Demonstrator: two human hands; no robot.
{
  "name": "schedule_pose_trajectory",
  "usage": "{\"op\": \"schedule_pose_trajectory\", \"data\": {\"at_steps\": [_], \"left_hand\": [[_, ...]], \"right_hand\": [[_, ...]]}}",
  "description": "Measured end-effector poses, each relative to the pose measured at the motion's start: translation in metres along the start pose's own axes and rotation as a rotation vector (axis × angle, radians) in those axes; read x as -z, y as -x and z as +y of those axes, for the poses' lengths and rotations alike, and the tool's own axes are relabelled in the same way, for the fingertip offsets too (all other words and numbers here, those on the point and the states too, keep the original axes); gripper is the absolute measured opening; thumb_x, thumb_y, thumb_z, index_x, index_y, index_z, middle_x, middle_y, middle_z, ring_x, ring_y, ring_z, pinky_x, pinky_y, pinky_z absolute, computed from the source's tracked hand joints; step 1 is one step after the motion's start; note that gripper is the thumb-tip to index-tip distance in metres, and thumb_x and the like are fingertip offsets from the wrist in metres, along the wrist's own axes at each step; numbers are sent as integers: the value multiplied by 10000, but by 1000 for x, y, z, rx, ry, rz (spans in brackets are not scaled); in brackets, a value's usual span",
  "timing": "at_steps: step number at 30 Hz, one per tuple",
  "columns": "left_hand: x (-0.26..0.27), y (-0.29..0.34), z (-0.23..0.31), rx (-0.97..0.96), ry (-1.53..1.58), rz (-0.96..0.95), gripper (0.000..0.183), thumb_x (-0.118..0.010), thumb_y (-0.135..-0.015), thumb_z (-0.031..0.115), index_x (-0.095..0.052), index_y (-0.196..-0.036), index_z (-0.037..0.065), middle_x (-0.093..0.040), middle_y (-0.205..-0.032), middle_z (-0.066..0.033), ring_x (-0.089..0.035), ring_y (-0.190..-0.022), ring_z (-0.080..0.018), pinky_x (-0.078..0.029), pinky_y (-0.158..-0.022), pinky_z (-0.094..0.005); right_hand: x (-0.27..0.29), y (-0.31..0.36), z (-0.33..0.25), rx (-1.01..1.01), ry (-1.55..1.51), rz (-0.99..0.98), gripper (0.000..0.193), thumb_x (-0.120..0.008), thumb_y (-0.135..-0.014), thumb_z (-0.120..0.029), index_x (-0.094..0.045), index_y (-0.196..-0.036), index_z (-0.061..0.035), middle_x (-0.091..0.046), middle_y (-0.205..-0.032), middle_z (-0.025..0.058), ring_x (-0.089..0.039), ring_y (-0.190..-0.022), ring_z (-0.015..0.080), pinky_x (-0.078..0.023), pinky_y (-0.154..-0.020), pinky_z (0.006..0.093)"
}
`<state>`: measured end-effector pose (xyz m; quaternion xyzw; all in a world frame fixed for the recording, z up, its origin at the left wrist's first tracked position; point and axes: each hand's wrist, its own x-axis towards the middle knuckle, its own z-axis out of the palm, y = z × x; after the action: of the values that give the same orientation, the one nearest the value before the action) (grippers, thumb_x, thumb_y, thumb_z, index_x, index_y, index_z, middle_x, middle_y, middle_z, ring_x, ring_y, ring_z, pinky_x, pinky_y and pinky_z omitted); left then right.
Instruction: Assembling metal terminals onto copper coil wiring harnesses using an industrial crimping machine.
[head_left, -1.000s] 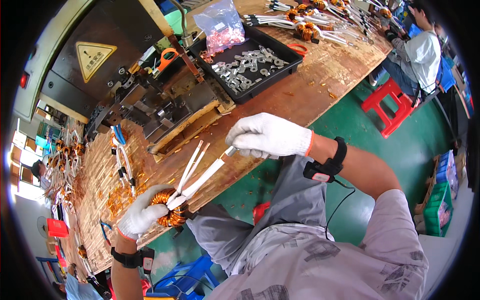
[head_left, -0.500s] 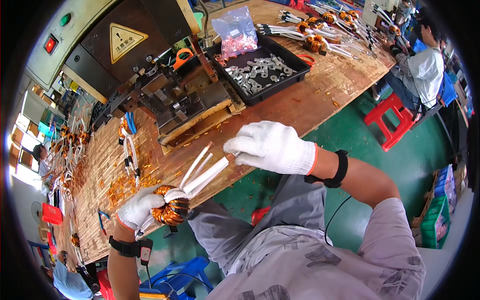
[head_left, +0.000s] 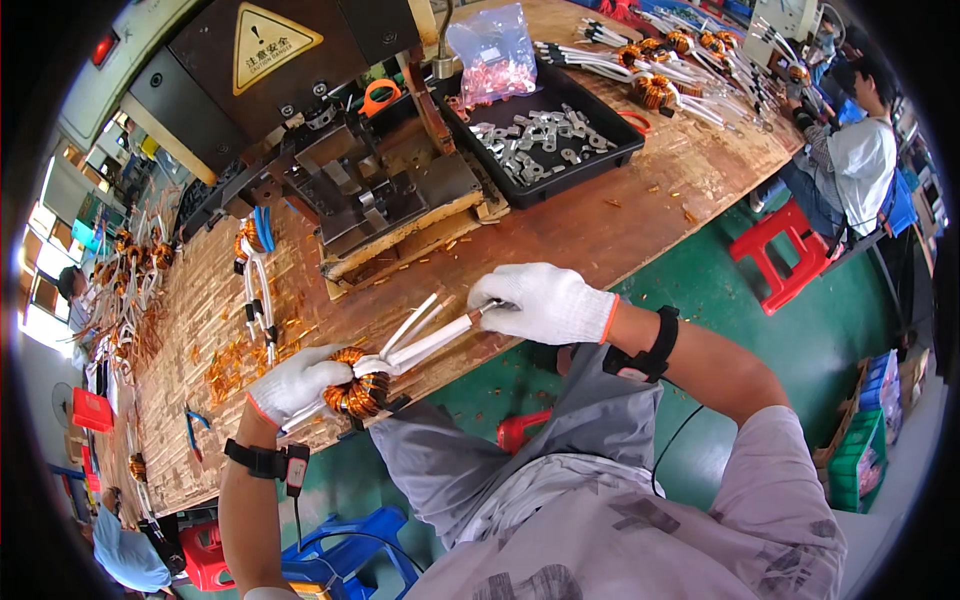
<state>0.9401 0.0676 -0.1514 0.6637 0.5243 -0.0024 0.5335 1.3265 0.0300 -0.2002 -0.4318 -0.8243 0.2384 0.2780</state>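
Note:
My left hand [head_left: 298,386], in a white knit glove, is closed round a toroidal coil [head_left: 357,386] of copper wire at the bench's near edge. White sleeved leads [head_left: 430,347] run from the coil up to the right. At the bare copper end of the longest lead, my gloved right hand [head_left: 548,303] pinches a small silvery cable lug [head_left: 490,307], mostly hidden by the fingers. Whether the lug is seated on the copper cannot be made out. Shorter leads [head_left: 412,318] stick up beside it, free of both hands.
Beyond my hands stands a dark press [head_left: 360,190] with a warning sign. A black tray [head_left: 585,165] beside it holds loose lugs and a plastic bag [head_left: 493,55]. More coils [head_left: 655,90] lie far right; blue-handled pliers [head_left: 195,432] lie left. A person sits at right near a red stool [head_left: 780,255].
Both hands and the coil have shifted slightly right in the picture, the left one also up and the right one down. A silvery lug now shows at my right fingertips. The view has turned a little.

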Motion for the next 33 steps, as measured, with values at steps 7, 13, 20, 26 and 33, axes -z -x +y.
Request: {"op": "schedule_pose_trajectory", "data": {"at_steps": [7,13,20,26,33], "left_hand": [[-22,0,67,-172,-594,384,457,-701,-921,266,-681,-1310,26,-727,-1241,-218,-716,-1147,-362,-572,-975,-411],[-96,-50,94,-637,-610,387,581,-771,-853,200,-594,-1384,45,-700,-1264,-190,-711,-1107,-372,-577,-967,-434],[-124,-88,107,-438,-867,391,287,-730,-881,262,-691,-1094,73,-726,-918,-182,-690,-958,-385,-553,-872,-486],[-127,-94,100,-537,-707,550,187,-724,-922,242,-711,-953,58,-655,-823,-176,-652,-810,-397,-554,-758,-492],[-123,-92,86,-958,-1001,653,114,-725,-808,223,-707,-863,125,-593,-782,-74,-631,-690,-264,-547,-628,-411]], "right_hand": [[8,-2,25,-173,-287,-134,299,-656,-999,-261,-698,-1259,-121,-761,-1110,128,-718,-1056,339,-562,-929,414],[18,0,15,-302,-366,-182,305,-641,-1021,-299,-711,-1214,-73,-762,-1032,140,-733,-975,307,-566,-873,394],[13,7,24,-391,-457,-135,306,-580,-1075,-273,-706,-1208,-29,-661,-852,31,-604,-738,94,-522,-687,281],[17,-1,28,-514,-617,-141,291,-641,-1049,-257,-709,-1199,-17,-663,-864,5,-602,-750,70,-508,-668,262],[9,2,34,-143,-511,-30,255,-693,-1023,-245,-752,-1136,-25,-728,-939,45,-631,-783,92,-522,-692,280]]}}
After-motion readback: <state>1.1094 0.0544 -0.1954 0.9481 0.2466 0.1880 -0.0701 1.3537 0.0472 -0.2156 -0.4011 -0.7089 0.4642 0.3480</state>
